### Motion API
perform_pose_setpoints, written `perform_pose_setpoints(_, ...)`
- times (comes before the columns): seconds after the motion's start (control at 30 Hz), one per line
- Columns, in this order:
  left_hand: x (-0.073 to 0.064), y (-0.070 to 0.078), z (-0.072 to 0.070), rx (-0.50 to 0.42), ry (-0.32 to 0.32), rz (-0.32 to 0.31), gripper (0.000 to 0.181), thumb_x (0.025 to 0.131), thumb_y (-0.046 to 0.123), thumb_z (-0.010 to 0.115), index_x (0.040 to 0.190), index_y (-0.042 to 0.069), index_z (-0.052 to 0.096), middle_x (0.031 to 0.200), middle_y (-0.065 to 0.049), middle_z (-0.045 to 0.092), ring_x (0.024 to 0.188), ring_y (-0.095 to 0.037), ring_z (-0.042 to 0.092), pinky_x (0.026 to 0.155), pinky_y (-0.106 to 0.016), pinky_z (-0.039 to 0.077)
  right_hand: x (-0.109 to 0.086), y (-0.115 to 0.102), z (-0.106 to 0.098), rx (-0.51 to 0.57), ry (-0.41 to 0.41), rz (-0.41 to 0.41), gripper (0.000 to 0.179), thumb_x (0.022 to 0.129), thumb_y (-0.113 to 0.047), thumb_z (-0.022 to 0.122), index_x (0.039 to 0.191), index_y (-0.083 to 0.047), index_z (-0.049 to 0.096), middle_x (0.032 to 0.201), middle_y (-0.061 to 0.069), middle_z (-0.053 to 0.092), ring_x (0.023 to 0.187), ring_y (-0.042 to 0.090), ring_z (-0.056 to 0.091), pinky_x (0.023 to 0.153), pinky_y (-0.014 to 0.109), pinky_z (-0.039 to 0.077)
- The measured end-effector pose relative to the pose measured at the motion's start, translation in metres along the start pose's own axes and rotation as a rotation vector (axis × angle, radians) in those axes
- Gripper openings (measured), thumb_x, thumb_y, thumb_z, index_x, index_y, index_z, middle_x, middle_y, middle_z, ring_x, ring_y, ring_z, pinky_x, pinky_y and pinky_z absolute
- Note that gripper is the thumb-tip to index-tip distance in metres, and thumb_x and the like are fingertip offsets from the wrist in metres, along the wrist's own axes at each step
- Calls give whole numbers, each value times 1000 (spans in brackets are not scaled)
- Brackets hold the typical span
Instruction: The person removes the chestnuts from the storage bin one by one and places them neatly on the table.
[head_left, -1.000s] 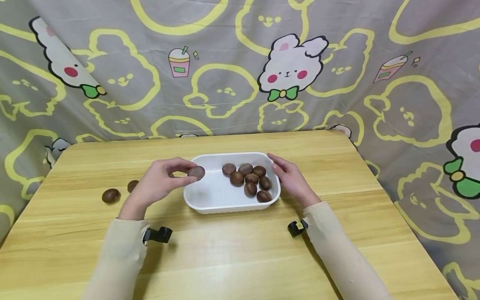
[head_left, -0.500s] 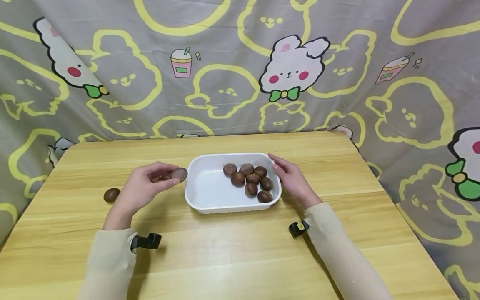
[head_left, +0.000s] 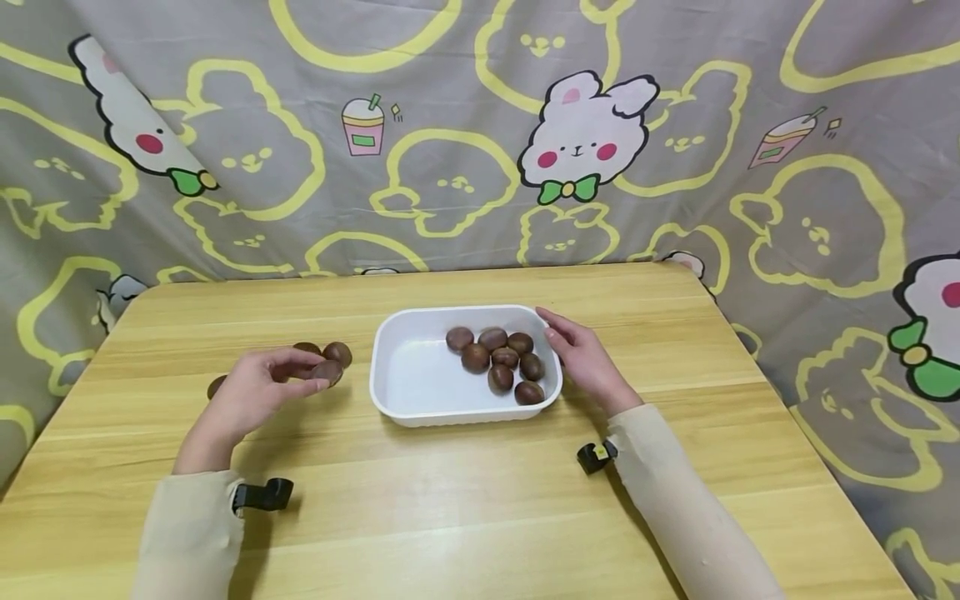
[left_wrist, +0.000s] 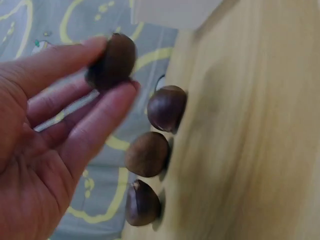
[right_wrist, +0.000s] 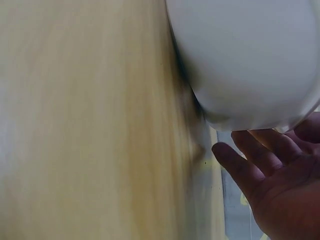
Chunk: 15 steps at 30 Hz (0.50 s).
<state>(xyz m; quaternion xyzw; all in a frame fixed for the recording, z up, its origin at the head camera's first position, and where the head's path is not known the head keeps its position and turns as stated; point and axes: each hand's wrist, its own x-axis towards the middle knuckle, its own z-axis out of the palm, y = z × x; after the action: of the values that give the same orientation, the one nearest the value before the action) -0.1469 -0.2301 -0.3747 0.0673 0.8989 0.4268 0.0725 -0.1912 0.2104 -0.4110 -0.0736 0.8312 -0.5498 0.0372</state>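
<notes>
Between thumb and fingertips, my left hand (head_left: pixel 251 387) pinches a brown chestnut (left_wrist: pixel 116 61), held above the table left of the tray. Three other chestnuts lie on the table near that hand: one chestnut (head_left: pixel 337 353) just beyond the fingertips, a second (head_left: pixel 307 347) beside it, and a third (head_left: pixel 215 386) partly hidden behind the hand. A white plastic tray (head_left: pixel 420 414) holds several chestnuts (head_left: pixel 501 379), gathered in its right half. My right hand (head_left: pixel 588 362) rests against the tray's right end, its fingers fairly straight along the outer wall (right_wrist: pixel 250 65).
The wooden table (head_left: pixel 465 517) ends at a patterned curtain (head_left: pixel 450 167) hanging behind it. Black wrist cameras stick out from both sleeves, the left camera (head_left: pixel 262 495) and the right camera (head_left: pixel 596 457) low over the tabletop.
My left hand has moved left and down from over the tray's left end, with the chestnut still pinched. Two chestnuts now show beyond its fingers. The right hand and tray stay put.
</notes>
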Motion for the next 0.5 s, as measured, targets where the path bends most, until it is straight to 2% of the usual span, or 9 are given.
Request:
perform_pose_setpoints(0.17,3,-9,5,42,-41,-47,43,85,36,78,116,6,69,104,-10,67,96,-25,61,73,-29,53,-1,0,-2,-14,3,-8,42,107,-19,44,147,-10,46,149,11,43,138,26,36,113,41,27)
perform_pose_setpoints(0.33,8,-15,13,78,-71,-22,40,86,36,77,112,6,71,101,-8,68,94,-24,63,78,-36,51,-3,-1,-4,-26,24,-10,41,106,-18,45,146,-10,47,149,11,43,138,26,37,113,40,27)
perform_pose_setpoints(0.5,8,-16,13,107,-78,-49,38,86,33,78,111,5,71,101,-8,68,94,-24,62,79,-37,51,-1,-2,-1,-22,12,4,41,106,-20,46,146,-13,48,149,7,44,138,22,36,112,37,29)
